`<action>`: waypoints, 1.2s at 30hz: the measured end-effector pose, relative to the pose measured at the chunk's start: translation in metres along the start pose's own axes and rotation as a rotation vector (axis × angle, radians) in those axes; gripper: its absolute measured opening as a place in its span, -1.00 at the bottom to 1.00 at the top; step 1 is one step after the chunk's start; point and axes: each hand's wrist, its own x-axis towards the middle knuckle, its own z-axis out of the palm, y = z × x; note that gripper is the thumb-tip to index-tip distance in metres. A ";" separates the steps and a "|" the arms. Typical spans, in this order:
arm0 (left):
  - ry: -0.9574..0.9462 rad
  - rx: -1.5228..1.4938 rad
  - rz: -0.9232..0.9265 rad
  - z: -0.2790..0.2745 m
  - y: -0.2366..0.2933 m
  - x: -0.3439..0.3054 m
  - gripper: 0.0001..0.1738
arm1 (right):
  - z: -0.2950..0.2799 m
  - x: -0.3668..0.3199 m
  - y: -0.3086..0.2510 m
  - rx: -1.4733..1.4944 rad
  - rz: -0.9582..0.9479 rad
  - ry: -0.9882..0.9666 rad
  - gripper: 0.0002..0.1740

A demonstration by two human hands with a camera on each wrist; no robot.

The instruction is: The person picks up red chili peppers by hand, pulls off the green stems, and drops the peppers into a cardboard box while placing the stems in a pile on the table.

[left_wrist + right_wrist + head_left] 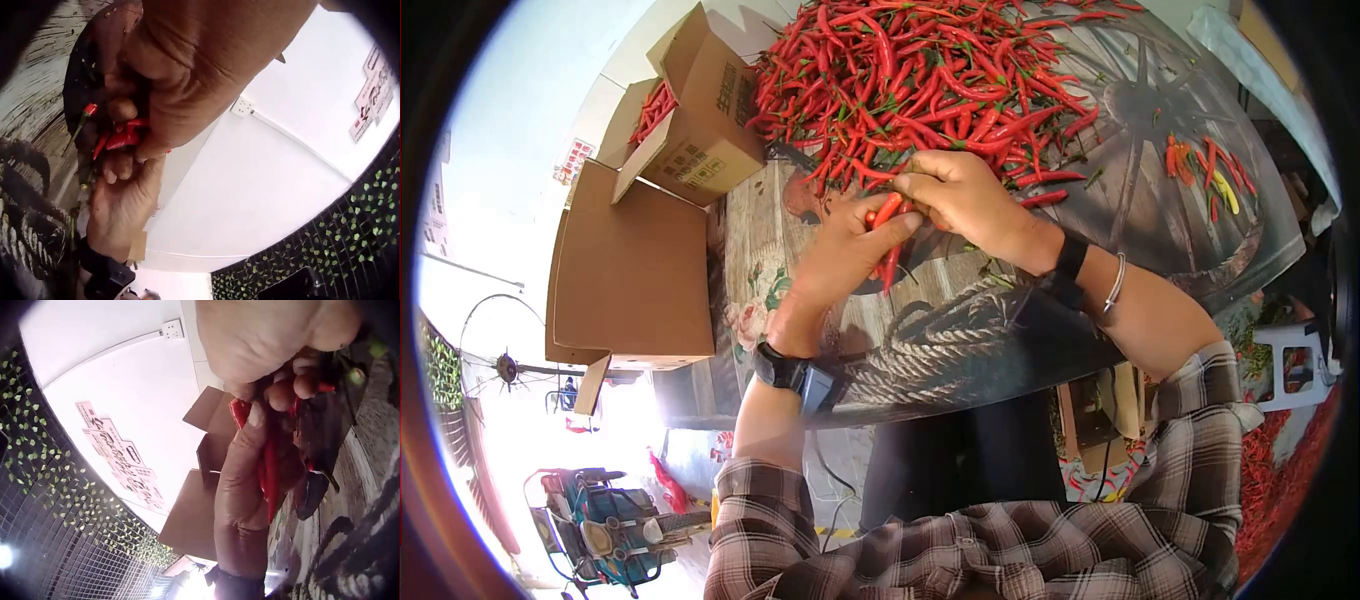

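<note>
My left hand (840,255) holds a few red chili peppers (887,210) over the table, its thumb lying across them. Against their upper end, the curled fingers of my right hand (985,212) pinch at the peppers; the exact spot is hidden behind the fingers. In the right wrist view one long red chili (269,475) hangs down along the left palm. The left wrist view has red chili pieces (125,137) between the fingertips of both hands. Just beyond the hands lies a large heap of red chilies (920,85) with green stems.
At the left of the table stand an open cardboard box (710,140) with red chilies inside and another brown box (635,265). A small group of red chilies and a yellow one (1225,192) lies at the right. A light plastic stool (1295,365) stands below the table's right edge.
</note>
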 end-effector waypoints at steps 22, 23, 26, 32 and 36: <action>0.421 0.037 -0.005 -0.039 -0.031 0.054 -0.70 | -0.005 0.001 -0.007 0.384 0.254 -0.068 -0.83; 0.425 0.040 -0.006 -0.039 -0.032 0.053 -0.70 | -0.005 0.002 -0.006 0.387 0.253 -0.072 -0.83; 0.388 0.232 -0.024 -0.038 -0.034 0.048 -0.73 | -0.006 0.003 -0.006 0.367 0.253 -0.066 -0.84; 0.453 -0.222 -0.061 -0.028 -0.022 0.030 -0.83 | -0.004 0.001 -0.009 0.343 0.263 -0.042 -0.85; 0.611 -0.318 0.034 -0.024 -0.011 0.027 -0.86 | -0.005 0.000 -0.009 0.331 0.236 -0.037 -0.84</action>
